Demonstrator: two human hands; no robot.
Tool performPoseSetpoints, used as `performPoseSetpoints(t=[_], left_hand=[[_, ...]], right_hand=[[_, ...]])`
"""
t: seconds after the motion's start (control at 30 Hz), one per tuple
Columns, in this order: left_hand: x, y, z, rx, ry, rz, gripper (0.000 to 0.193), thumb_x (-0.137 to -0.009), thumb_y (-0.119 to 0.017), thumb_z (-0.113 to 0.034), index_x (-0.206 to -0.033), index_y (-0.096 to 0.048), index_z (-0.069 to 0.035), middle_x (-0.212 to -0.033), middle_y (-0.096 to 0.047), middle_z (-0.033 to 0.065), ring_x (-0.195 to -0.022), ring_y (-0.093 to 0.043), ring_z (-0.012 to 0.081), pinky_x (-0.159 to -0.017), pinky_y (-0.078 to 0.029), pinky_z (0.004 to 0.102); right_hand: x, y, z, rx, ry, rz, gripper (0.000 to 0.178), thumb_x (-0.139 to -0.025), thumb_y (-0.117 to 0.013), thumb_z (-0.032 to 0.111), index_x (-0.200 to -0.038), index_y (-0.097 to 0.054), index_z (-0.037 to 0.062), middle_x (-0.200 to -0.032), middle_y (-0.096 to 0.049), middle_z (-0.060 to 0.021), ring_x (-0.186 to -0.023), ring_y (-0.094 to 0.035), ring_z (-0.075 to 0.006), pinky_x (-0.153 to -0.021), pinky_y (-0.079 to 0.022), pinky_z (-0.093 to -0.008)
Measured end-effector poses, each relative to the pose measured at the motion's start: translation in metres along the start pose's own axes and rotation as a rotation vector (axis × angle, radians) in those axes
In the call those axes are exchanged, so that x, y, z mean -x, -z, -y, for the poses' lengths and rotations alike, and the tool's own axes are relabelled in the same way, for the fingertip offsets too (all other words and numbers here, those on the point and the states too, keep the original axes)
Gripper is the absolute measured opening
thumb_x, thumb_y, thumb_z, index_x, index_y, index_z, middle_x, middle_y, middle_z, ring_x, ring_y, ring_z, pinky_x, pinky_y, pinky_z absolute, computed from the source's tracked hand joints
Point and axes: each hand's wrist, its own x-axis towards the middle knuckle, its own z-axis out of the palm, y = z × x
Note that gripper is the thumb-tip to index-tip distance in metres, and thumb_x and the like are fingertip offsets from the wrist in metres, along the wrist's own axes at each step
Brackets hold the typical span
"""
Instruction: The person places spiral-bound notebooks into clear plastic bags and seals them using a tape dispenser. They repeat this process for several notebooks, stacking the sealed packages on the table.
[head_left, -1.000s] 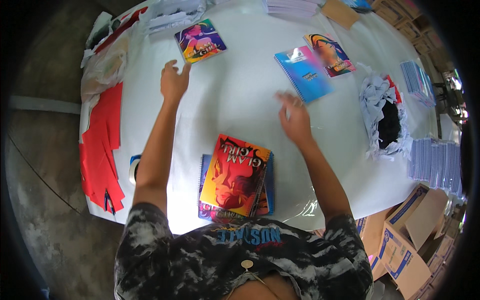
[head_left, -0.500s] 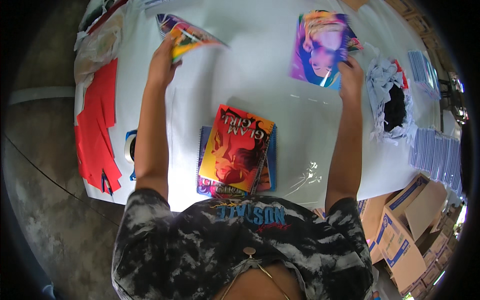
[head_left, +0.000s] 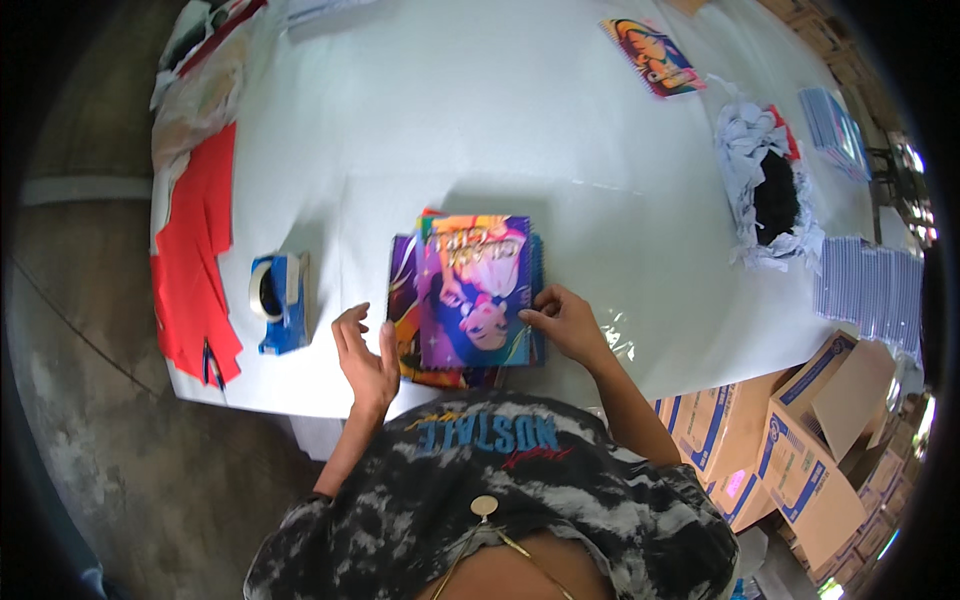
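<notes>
A stack of spiral notebooks lies near the table's front edge. Topmost is a purple spiral notebook (head_left: 474, 300) with a picture of a figure on its cover; a darker multicoloured notebook (head_left: 402, 285) sticks out at its left. My right hand (head_left: 568, 325) pinches the lower right edge of the purple notebook between thumb and fingers. Just left of the stack, my left hand (head_left: 366, 362) is open with its fingers apart and holds nothing. Its thumb is close to the multicoloured notebook's edge; contact is unclear.
At left are a blue tape dispenser (head_left: 283, 303), red sheets (head_left: 195, 260) and a pen (head_left: 212, 362). One orange and purple notebook (head_left: 655, 58) lies far right, beyond a paper-lined container (head_left: 745, 170) and notebook stacks (head_left: 868, 290). Cardboard boxes (head_left: 800, 480) stand below the table's right edge.
Both hands have come back from the far side to the stack. The purple notebook and a multicoloured one now lie over the red-covered one. My left hand has let go.
</notes>
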Motion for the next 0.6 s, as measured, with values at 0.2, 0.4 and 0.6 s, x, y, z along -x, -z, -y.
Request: performPoseSetpoints(t=[0.2,0.4,0.6], left_hand=[[-0.005,-0.044,-0.023,-0.332,-0.353,0.238,0.059,-0.079,-0.062,-0.041,-0.130,-0.045,-0.019,-0.138,-0.031,0.0181,-0.128,-0.026,0.0381,-0.104,-0.018,0.0527],[0.001,-0.050,-0.011,-0.375,-0.369,0.275,0.065,-0.076,-0.060,-0.049,-0.132,-0.044,-0.020,-0.142,-0.027,0.0186,-0.132,-0.021,0.0380,-0.106,-0.012,0.0544],[0.002,-0.047,-0.015,-0.321,-0.322,0.292,0.064,-0.075,-0.062,-0.048,-0.131,-0.046,-0.021,-0.142,-0.028,0.0165,-0.132,-0.022,0.0379,-0.107,-0.012,0.0529]], right_hand=[[-0.113,0.113,0.036,0.356,0.469,-0.655,0.034,-0.080,-0.066,0.025,-0.107,-0.058,0.0064,-0.072,-0.059,-0.0091,-0.070,-0.057,-0.0213,-0.067,-0.046,-0.0323],[-0.256,0.255,0.041,1.026,0.538,-1.149,0.043,-0.081,-0.062,0.026,-0.118,-0.055,0.0063,-0.104,-0.061,-0.0141,-0.096,-0.057,-0.0325,-0.084,-0.044,-0.0427],[-0.260,0.247,0.057,1.245,0.353,-0.965,0.030,-0.080,-0.062,0.027,-0.100,-0.062,0.0058,-0.101,-0.063,-0.0119,-0.102,-0.054,-0.0257,-0.089,-0.039,-0.0411]])
